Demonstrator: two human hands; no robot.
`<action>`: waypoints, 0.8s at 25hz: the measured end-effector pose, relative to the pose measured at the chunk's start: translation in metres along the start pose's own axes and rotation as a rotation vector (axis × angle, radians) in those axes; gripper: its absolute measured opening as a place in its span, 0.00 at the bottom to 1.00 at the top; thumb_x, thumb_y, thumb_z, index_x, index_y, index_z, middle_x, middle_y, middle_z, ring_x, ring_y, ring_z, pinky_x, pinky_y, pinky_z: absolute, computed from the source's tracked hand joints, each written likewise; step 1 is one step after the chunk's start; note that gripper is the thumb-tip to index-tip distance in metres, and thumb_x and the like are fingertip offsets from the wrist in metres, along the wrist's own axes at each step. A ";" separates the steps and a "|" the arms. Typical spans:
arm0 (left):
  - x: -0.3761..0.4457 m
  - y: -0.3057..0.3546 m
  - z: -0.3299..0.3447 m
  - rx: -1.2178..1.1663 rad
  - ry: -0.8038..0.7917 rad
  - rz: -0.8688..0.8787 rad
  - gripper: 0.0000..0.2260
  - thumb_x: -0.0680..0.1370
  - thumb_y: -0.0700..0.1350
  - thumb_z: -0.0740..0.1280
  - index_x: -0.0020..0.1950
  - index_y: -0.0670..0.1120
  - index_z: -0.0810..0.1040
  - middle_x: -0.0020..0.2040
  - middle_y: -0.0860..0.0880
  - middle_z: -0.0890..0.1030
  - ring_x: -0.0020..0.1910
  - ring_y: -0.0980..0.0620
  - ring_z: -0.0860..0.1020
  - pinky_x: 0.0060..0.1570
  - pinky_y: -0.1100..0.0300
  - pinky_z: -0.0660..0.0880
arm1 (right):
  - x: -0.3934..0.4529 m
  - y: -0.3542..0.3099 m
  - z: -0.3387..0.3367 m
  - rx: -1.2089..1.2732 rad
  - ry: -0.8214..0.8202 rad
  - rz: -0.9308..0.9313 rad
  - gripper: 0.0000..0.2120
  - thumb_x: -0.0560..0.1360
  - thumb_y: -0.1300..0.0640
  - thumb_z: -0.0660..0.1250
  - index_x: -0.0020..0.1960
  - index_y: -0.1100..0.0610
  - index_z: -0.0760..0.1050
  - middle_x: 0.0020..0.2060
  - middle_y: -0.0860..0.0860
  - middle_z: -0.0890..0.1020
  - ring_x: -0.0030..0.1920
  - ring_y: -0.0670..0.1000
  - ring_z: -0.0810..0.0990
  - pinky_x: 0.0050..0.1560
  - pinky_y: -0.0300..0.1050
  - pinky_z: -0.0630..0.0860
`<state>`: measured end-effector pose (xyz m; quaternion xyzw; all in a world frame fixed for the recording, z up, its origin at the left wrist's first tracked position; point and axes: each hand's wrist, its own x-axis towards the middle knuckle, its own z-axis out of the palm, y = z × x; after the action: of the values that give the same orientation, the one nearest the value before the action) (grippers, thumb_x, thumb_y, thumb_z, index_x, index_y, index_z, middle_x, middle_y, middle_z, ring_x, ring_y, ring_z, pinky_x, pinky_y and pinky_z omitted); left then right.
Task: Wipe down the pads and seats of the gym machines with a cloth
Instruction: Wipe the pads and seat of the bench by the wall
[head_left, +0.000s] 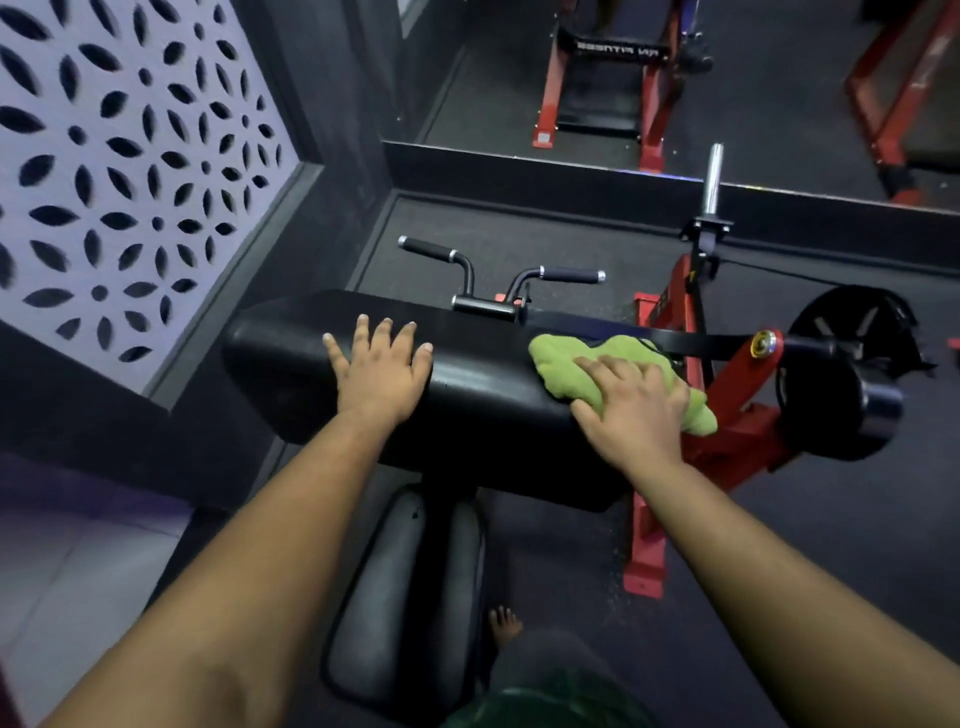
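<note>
**Mid-wipe on the arm pad; seat not yet touched**

R hand (631, 402) lies palm-down on a bunched green cloth (576, 364), fingers spread and slightly bent over it, pressing it onto the long black pad (483, 384). It looks like a press, not a pinch: the thumb side isn't clear, so can't say for sure whether the cloth is gripped or only pushed. Cloth sits at the pad's right end, part of it sticking out beyond the fingertips and part spilling off past the little-finger side toward the red frame (727, 379).

L hand (379, 371) is flat on the same pad, fingers straight and splayed, holding nothing, well apart from the cloth hand. Prob. just bracing.

Progress, as a guess: wiping is under way on this pad. No wet streaks or clear clean/dirty line show, so can't tell how much is covered. The stretch between the hands and the bit left of the L hand likely remain. The seat (410, 587), below the wrists and nearer the body, has no cloth on it. Other machines (602, 78) sit far beyond the fingertips; their state is unknown.

Count:
- hands: 2
- cloth: 1
- pads on this machine: 2 (arm pad + seat)
- handle grips (426, 248) past the pad: 2
- weight plate (852, 358) right of the cloth: 1 seen
</note>
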<state>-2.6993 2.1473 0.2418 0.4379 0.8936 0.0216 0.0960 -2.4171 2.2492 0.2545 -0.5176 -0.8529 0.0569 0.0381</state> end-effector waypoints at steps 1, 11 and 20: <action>0.001 -0.002 0.000 0.008 -0.006 0.015 0.28 0.83 0.63 0.44 0.81 0.56 0.59 0.82 0.49 0.59 0.82 0.45 0.46 0.75 0.31 0.37 | 0.004 -0.006 0.005 -0.006 0.042 -0.002 0.26 0.72 0.35 0.60 0.69 0.36 0.71 0.65 0.42 0.78 0.62 0.55 0.72 0.65 0.60 0.62; 0.013 -0.022 -0.016 0.107 -0.071 0.238 0.30 0.82 0.66 0.44 0.76 0.53 0.66 0.74 0.46 0.68 0.75 0.42 0.61 0.74 0.30 0.47 | -0.016 -0.066 0.023 -0.014 0.140 0.079 0.31 0.70 0.34 0.64 0.72 0.39 0.69 0.69 0.47 0.76 0.65 0.57 0.72 0.66 0.64 0.62; 0.037 -0.053 -0.015 0.173 -0.127 0.734 0.30 0.82 0.66 0.44 0.82 0.55 0.53 0.80 0.46 0.61 0.78 0.42 0.60 0.73 0.34 0.56 | -0.071 -0.177 0.069 0.405 0.232 0.707 0.32 0.80 0.33 0.53 0.80 0.35 0.46 0.82 0.47 0.42 0.80 0.59 0.44 0.70 0.75 0.59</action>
<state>-2.7656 2.1446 0.2447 0.7356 0.6683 -0.0483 0.0995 -2.5486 2.1007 0.2094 -0.7633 -0.5845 0.1745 0.2129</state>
